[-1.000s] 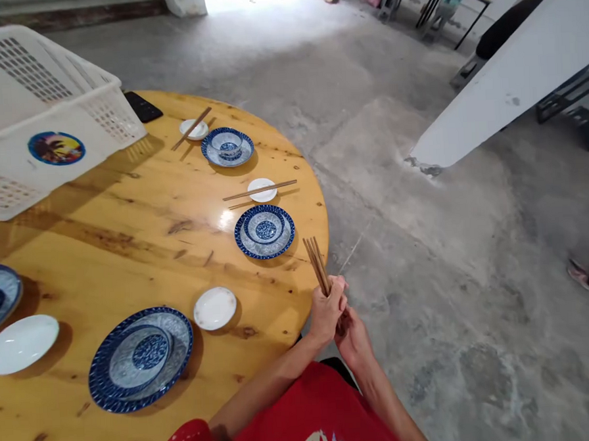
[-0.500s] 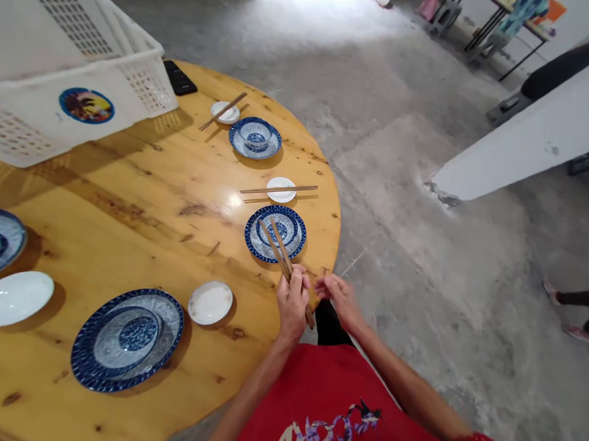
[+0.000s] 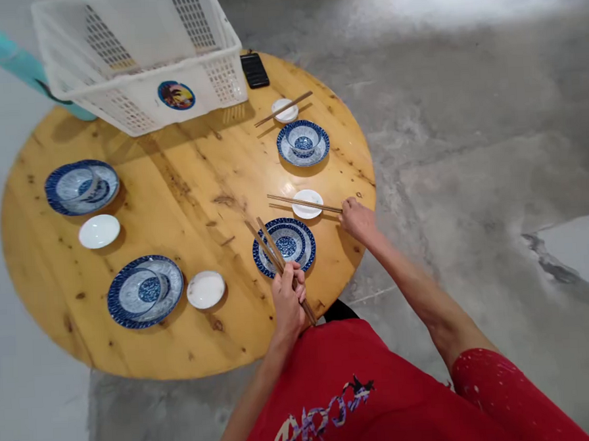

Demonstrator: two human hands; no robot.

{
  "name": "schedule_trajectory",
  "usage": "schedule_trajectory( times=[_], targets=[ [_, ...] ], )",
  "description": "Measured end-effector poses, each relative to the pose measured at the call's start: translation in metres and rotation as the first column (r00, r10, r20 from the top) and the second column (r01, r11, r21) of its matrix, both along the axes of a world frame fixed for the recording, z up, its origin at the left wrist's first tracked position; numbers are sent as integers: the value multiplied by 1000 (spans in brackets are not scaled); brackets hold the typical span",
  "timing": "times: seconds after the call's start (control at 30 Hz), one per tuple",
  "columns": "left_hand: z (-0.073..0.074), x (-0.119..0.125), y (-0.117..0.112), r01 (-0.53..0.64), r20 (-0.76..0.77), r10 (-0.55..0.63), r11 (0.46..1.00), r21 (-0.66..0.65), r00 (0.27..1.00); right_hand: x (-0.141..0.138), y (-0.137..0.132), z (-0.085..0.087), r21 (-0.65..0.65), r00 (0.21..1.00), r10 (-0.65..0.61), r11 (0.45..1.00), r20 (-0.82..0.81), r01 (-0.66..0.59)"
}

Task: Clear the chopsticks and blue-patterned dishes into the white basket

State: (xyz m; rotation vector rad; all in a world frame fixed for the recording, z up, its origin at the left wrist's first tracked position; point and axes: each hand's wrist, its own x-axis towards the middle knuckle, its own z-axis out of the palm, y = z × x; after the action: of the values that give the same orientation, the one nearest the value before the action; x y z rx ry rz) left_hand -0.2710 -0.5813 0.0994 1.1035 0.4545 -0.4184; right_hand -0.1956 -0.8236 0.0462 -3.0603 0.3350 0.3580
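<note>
My left hand [image 3: 287,298] is closed around a bundle of brown chopsticks [image 3: 269,243] that slant up over a blue patterned plate with a small bowl [image 3: 296,247] at the near edge of the round wooden table [image 3: 189,193]. My right hand [image 3: 357,218] reaches to the table's right rim. Its curled fingers pinch the end of a pair of chopsticks [image 3: 298,203] lying across a small white dish [image 3: 309,208].
Farther back are another blue plate with a bowl [image 3: 303,143], a white dish with chopsticks [image 3: 285,110], a black phone [image 3: 254,70] and a white plastic basket [image 3: 137,51]. Two more blue plates [image 3: 145,291] [image 3: 81,187] and white dishes [image 3: 206,289] [image 3: 99,231] lie to the left. Concrete floor surrounds the table.
My right hand left the bundle and reached forward to the chopsticks on the white dish, which now lie slightly slanted. My left hand keeps the bundle. The view turned left.
</note>
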Motion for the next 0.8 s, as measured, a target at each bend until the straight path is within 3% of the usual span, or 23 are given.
schedule_trajectory(
  times=[0.23, 0.4, 0.47, 0.5, 0.57, 0.63, 0.7, 0.8],
  targets=[
    [-5, 5, -46, -140, -10, 140, 990, 10, 990, 22, -18, -11, 5, 962, 232, 972, -144, -234],
    [-12, 20, -56, -165, 26, 164, 986, 11, 986, 0, -13, -11, 178, 989, 114, 979, -95, -96],
    [-14, 28, -57, -169, 49, 169, 986, -6, 984, -22, -5, -5, 372, 998, 63, 927, -25, -49],
    [-15, 31, -57, -173, 67, 174, 985, -19, 982, -35, 0, -1, 495, 999, 43, 868, 11, -43],
    [-16, 37, -58, -179, 113, 182, 983, -41, 977, -62, 13, 7, 721, 998, -1, 692, 58, -42],
    [-15, 40, -60, -165, 155, 170, 985, -44, 973, -87, 28, 14, 832, 994, -53, 553, 93, -48],
    [-13, 42, -63, -140, 184, 144, 990, -34, 972, -105, 42, 17, 846, 986, -97, 528, 139, -67],
    [-9, 41, -65, -119, 229, 124, 992, -35, 966, -120, 58, 13, 786, 974, -109, 611, 200, -93]
  ],
)
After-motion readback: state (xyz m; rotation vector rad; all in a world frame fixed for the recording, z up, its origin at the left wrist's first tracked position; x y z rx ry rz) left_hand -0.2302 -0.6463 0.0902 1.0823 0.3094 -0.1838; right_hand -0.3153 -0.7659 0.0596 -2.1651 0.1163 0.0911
